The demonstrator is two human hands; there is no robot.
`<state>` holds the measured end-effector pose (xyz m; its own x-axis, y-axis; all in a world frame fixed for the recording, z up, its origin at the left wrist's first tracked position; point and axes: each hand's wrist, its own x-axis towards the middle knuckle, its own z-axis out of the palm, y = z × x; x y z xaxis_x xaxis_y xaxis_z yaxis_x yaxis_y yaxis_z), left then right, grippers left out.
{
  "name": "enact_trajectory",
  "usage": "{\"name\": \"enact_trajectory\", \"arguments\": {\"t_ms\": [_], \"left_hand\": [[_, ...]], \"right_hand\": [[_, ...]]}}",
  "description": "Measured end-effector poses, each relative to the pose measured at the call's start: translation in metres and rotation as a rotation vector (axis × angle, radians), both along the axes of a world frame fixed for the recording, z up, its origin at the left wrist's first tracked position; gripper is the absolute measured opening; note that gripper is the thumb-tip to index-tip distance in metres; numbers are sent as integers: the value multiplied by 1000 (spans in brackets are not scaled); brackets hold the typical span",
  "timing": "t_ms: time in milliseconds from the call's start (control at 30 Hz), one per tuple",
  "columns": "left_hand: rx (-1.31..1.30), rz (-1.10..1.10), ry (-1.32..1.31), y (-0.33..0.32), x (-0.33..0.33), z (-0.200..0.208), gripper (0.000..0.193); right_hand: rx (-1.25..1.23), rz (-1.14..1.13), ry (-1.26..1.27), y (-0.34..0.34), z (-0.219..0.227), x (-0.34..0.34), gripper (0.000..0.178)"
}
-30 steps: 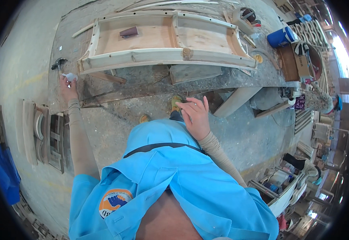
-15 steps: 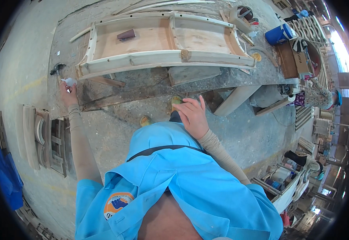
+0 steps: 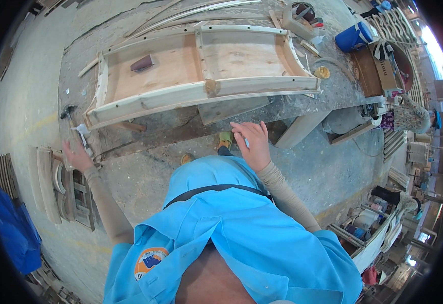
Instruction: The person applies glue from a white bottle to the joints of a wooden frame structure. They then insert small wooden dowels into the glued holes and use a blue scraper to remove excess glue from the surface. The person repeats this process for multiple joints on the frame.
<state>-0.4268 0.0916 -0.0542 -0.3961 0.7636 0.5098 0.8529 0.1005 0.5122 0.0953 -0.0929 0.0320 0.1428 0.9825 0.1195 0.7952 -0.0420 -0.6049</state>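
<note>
My left hand (image 3: 78, 155) is held over the near left edge of the workbench, fingers apart, holding nothing. Just beyond its fingertips lies a crumpled white scrap (image 3: 81, 129), next to a hammer (image 3: 67, 112) with a dark head. My right hand (image 3: 253, 145) hovers in front of the bench edge, empty, its fingers loosely bent and apart. Across the bench rests a curved wooden frame (image 3: 153, 97) with a plywood panel and a middle crosspiece. A folded brown piece, perhaps sandpaper (image 3: 142, 64), sits in its left bay.
Thin wood strips (image 3: 181, 13) lie behind the frame. At the back right are a yellow round lid or tape roll (image 3: 323, 72), a blue jug (image 3: 353, 37) and a cardboard box (image 3: 367, 76). Curved wooden parts (image 3: 44, 182) lean at the left. Beneath the bench stands a slanted leg (image 3: 302, 127).
My left hand has let go of the white scrap, which now lies by the hammer, and has drawn back toward me. The wooden frame appears shifted left as the view moved.
</note>
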Motion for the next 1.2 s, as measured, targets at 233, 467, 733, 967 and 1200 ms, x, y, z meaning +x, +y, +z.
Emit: {"name": "enact_trajectory", "arguments": {"t_ms": [233, 467, 733, 967, 1200], "left_hand": [[224, -67, -197, 14, 72, 112, 39], [53, -604, -8, 103, 207, 148, 31], [-198, -1110, 408, 204, 352, 85, 51], [-492, -1141, 458, 236, 378, 45, 53], [-732, -1265, 360, 263, 378, 53, 53]], "right_hand": [[-197, -209, 914, 24, -9, 48, 39], [-408, -212, 1460, 45, -1, 65, 45], [-614, -26, 1504, 72, -9, 84, 52], [-664, 114, 1504, 76, -16, 97, 53], [-777, 262, 1500, 88, -26, 88, 51]]}}
